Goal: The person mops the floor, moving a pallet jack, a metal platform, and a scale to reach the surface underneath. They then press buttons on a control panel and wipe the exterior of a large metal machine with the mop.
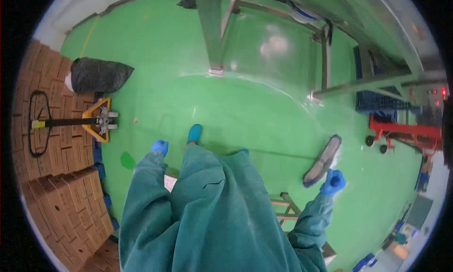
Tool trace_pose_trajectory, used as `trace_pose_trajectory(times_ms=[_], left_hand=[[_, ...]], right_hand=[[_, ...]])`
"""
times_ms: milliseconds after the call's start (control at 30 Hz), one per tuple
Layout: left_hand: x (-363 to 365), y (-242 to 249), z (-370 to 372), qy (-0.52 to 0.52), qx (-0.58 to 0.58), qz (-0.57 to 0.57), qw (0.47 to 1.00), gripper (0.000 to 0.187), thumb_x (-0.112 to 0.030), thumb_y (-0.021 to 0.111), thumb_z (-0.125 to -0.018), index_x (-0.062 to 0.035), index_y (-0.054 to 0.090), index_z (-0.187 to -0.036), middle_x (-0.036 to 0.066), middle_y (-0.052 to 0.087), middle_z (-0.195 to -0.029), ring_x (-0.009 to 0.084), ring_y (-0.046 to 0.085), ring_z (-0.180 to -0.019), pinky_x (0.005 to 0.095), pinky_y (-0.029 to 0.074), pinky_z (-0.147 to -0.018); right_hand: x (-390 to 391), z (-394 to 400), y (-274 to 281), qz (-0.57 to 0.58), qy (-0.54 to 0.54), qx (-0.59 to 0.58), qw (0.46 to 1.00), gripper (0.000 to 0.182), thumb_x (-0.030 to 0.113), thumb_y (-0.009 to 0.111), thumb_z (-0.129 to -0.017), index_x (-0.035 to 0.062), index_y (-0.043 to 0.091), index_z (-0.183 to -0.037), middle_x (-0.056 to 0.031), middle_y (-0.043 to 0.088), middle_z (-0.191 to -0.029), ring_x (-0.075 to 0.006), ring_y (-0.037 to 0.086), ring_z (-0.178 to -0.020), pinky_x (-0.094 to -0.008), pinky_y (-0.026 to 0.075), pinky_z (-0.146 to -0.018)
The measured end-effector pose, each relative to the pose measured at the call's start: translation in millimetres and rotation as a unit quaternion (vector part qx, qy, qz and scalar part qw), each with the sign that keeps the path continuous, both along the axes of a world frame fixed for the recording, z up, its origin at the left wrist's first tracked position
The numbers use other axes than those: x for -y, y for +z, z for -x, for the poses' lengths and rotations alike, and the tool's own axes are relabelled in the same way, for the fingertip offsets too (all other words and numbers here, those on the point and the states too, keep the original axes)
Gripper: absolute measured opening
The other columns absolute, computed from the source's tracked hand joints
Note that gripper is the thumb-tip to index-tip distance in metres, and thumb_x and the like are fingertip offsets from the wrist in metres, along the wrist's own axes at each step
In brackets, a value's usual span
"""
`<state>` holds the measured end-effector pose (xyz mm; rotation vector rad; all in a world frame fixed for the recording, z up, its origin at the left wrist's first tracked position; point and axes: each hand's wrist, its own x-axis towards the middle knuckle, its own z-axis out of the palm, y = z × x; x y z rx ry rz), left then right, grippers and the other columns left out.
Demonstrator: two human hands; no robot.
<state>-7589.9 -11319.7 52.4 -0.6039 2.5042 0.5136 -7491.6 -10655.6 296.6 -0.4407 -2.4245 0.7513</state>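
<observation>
My left hand (160,147), in a blue glove, hangs beside my left thigh above the green floor (226,104). Its fingers look curled, with nothing visible in them. On the right, my gloved right hand (333,182) is closed around the dark, round end of a handle seen from above. Just beyond that hand, a long grey flat mop (322,162) with a dark blue edge lies on the floor. The lower part of the handle is hidden by the hand.
Stacked cartons (75,203) and a yellow-framed pallet jack (100,121) stand left, near a black bag (101,75). Metal frame legs (214,45) rise ahead. Red equipment (406,134) and blue crates (382,100) are at right. A metal frame (290,208) stands behind my right side.
</observation>
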Motion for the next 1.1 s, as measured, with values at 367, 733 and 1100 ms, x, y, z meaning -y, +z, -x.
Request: trace_pose_trajectory(times_ms=[367,733,1100], left_hand=[[16,45,103,-0.2,0.05,-0.184,0.961,0.037,-0.038,0.055,-0.077,-0.0085,0.063,-0.099,0.015,0.064,-0.093,0.0316,0.061,-0.087,0.0406,0.048,-0.073],[-41,185,166,-0.429,-0.146,-0.45,0.77,0.071,-0.032,0.071,-0.07,-0.006,0.04,-0.128,0.017,0.045,-0.127,0.0333,0.044,-0.117,0.0412,0.035,-0.099],[104,124,248,-0.203,-0.415,-0.265,0.846,0.021,-0.016,0.069,-0.072,-0.008,0.06,-0.09,0.011,0.06,-0.087,0.0298,0.056,-0.086,0.0379,0.045,-0.078]], right_hand=[[170,128,141,0.174,0.07,-0.027,0.982,0.023,-0.001,0.062,-0.078,0.01,0.047,-0.064,0.0024,0.049,-0.061,-0.0082,0.047,-0.051,-0.0235,0.038,-0.045],[433,183,338,0.286,0.482,0.043,0.827,0.024,0.01,0.062,-0.079,0.0089,0.051,-0.057,-0.0001,0.053,-0.047,-0.0111,0.051,-0.037,-0.0314,0.043,-0.034],[562,277,168,0.5,0.413,-0.057,0.759,0.014,0.002,0.062,-0.071,0.0026,0.053,-0.06,-0.0103,0.055,-0.065,-0.0273,0.055,-0.063,-0.0368,0.045,-0.063]])
